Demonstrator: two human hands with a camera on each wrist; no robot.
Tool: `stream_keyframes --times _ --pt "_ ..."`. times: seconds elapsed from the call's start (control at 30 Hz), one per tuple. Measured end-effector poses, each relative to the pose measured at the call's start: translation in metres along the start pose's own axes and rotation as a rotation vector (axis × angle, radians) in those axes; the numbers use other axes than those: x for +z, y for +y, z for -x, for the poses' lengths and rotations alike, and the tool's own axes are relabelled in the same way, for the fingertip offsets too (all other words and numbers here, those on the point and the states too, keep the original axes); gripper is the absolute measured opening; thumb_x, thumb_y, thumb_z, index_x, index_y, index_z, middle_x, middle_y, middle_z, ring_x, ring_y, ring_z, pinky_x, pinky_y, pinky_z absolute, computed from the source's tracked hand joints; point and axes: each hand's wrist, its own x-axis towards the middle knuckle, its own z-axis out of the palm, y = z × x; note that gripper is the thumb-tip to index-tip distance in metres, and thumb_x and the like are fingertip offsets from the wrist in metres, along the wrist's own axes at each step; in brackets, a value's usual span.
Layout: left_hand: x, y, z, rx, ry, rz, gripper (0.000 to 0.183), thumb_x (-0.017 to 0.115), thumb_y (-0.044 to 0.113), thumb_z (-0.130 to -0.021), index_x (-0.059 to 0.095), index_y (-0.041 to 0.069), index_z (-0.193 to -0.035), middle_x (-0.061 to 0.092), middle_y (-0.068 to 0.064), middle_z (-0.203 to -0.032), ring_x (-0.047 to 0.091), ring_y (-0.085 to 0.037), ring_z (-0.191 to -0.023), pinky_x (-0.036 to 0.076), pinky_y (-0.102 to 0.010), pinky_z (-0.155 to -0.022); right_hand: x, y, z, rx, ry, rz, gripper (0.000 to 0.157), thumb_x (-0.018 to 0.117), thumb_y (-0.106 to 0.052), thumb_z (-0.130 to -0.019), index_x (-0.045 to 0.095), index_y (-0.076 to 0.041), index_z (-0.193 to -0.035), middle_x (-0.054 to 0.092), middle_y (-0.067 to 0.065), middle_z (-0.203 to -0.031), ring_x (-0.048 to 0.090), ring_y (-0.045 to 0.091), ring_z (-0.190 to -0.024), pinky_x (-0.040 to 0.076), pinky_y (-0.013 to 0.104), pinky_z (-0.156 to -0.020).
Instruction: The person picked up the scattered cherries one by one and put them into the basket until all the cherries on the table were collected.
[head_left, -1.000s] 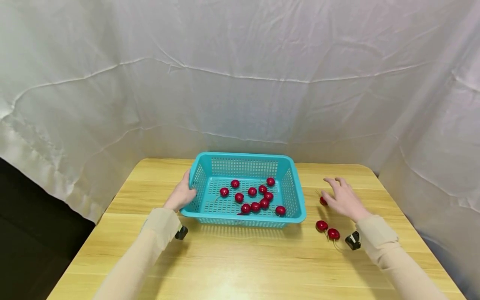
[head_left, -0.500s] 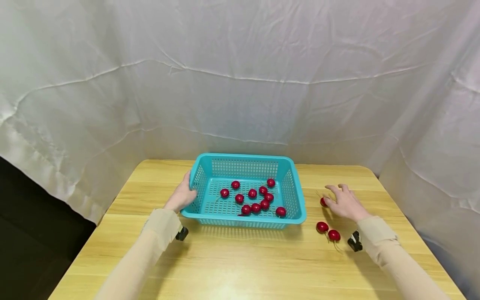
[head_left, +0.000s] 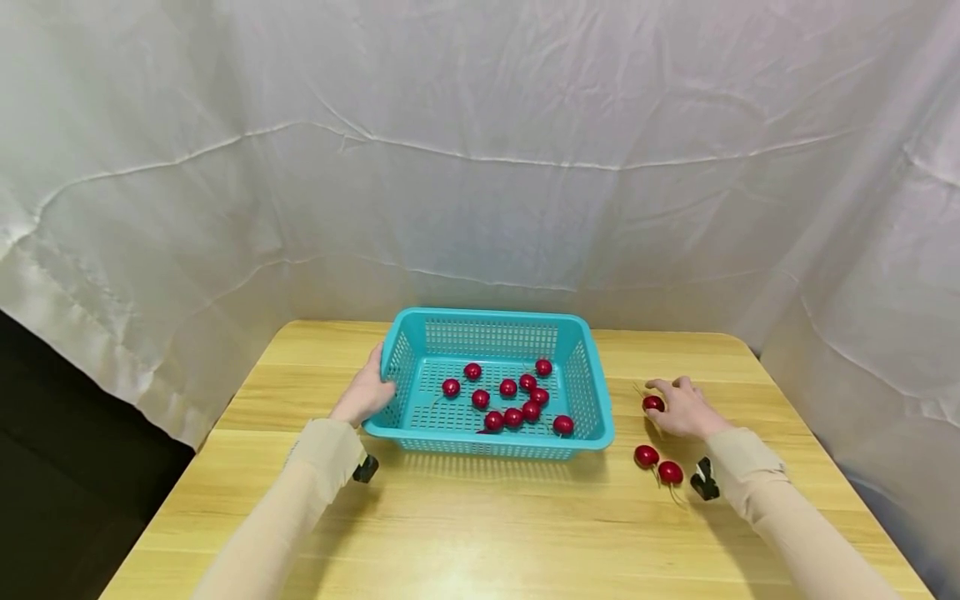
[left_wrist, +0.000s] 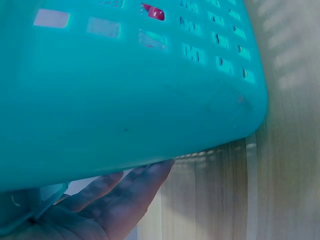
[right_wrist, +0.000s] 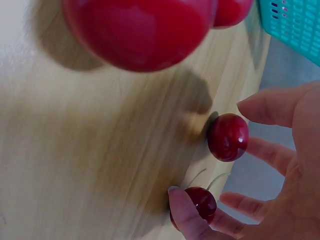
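Observation:
My left hand [head_left: 363, 390] grips the left rim of a turquoise slotted plastic basket [head_left: 480, 436], thumb over the inner side. In the left wrist view its fingers [left_wrist: 135, 195] lie along the basket's outside [left_wrist: 125, 115]. Several red cherries [head_left: 513, 417] lie on the basket floor. On the right, my right hand [head_left: 682, 410] is low over the table, thumb and forefinger close about a cherry [head_left: 653, 403]. The right wrist view shows a second cherry [right_wrist: 204, 201] with a stem, held by the curled outer fingers; the hand hides it from the head view.
Two stemmed cherries, one [head_left: 647, 456] beside another [head_left: 671, 472], lie on the wooden table [head_left: 480, 517] between the basket and my right wrist. A pale cloth curtain [head_left: 480, 208] stands behind the table. Dark space [head_left: 67, 467] borders its left side.
My right hand has come down with its fingers drawn in closer round the cherry, which shows more fully and has shifted slightly right. Left hand and basket stay put.

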Motion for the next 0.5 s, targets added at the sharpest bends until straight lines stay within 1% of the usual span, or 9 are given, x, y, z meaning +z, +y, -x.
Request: stream_keyframes --times 0.23,0.4,0.5 --pt "0.001 0.001 0.001 -0.007 0.003 -0.002 0.082 0.041 0.003 -0.099 -0.008 0.02 -0.163 0.023 -0.026 -0.165 0.033 -0.05 -0.146 0.033 -0.068 -0.114 0.003 0.01 -0.002 0.02 -0.009 -0.009 0.052 0.06 -0.019 -0.091 0.05 0.002 -0.138 0.038 0.045 -0.127 0.042 0.063 -0.111 0.042 0.071 -0.087" --pt "0.001 0.001 0.002 0.004 0.003 -0.001 0.082 0.04 0.002 -0.099 -0.008 0.019 -0.163 0.023 -0.027 -0.164 0.033 -0.05 -0.146 0.033 -0.068 -0.114 0.005 0.018 -0.001 0.03 -0.01 -0.032 0.05 0.063 -0.019 -0.089 0.052 0.002 -0.134 0.038 0.041 -0.12 0.042 0.057 -0.101 0.042 0.063 -0.079" --pt "0.0 0.0 0.001 0.012 0.006 -0.003 0.082 0.04 0.002 -0.098 -0.008 0.018 -0.163 0.023 -0.026 -0.164 0.033 -0.05 -0.146 0.033 -0.068 -0.114 0.006 0.022 -0.002 0.028 -0.003 -0.032 0.049 0.065 -0.019 -0.088 0.053 0.001 -0.131 0.039 0.04 -0.116 0.042 0.055 -0.098 0.04 0.06 -0.079"
